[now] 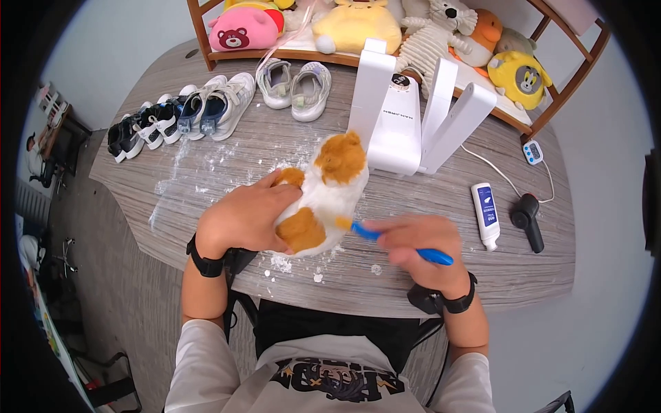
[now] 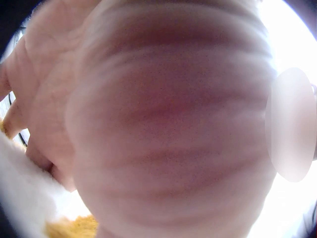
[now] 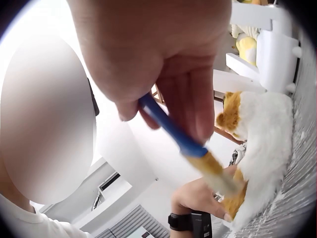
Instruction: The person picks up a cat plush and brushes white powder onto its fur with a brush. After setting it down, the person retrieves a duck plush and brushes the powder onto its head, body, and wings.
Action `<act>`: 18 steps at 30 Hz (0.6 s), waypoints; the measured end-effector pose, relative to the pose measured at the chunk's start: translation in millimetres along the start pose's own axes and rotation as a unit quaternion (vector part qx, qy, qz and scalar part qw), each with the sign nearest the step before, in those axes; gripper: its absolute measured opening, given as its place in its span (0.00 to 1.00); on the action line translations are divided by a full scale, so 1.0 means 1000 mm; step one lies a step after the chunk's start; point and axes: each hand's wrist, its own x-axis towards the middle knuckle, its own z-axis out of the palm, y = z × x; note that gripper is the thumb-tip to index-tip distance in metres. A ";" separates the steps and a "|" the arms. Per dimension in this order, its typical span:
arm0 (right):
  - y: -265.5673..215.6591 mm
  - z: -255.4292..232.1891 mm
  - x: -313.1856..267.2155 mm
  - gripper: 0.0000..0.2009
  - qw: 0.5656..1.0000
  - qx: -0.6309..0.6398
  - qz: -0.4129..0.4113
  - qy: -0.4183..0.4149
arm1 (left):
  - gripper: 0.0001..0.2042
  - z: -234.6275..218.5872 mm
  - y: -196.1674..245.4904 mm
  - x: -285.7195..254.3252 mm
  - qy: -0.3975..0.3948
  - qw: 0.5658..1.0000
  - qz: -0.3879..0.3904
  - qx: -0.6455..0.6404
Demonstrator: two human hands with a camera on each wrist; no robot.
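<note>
A white and orange plush toy animal [image 1: 329, 199] lies on the table, its orange head towards the back. My left hand [image 1: 251, 210] presses on its left side with fingers spread over the fur and the thumb towards the front. In the right wrist view that hand [image 3: 198, 198] touches the toy's orange patch. My right hand [image 1: 423, 248] grips the blue handle of a brush [image 1: 435, 257]. The brush [image 3: 173, 134] has a yellowish band and pale bristles, blurred, which overlap the toy in that view. In the head view the brush end is at the toy's right side.
White powder [image 1: 281, 263] is scattered about the table [image 1: 482, 275]. Several small shoes [image 1: 231, 103] line the back left. A white device with upright panels [image 1: 396, 131] stands behind the toy. A white-and-blue tube [image 1: 486, 217] and a black handheld device [image 1: 527, 220] lie right. Plush toys fill a shelf [image 1: 303, 56].
</note>
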 end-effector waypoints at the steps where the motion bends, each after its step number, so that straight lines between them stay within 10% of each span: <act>1: 0.002 0.002 0.001 0.07 1.000 0.001 0.001 -0.001 | 0.37 0.003 -0.002 -0.001 0.019 1.000 0.016 -0.003; 18: -0.005 -0.030 0.002 0.06 0.987 -0.069 0.138 -0.034 | 0.35 0.013 0.025 0.002 0.114 0.992 0.031 0.033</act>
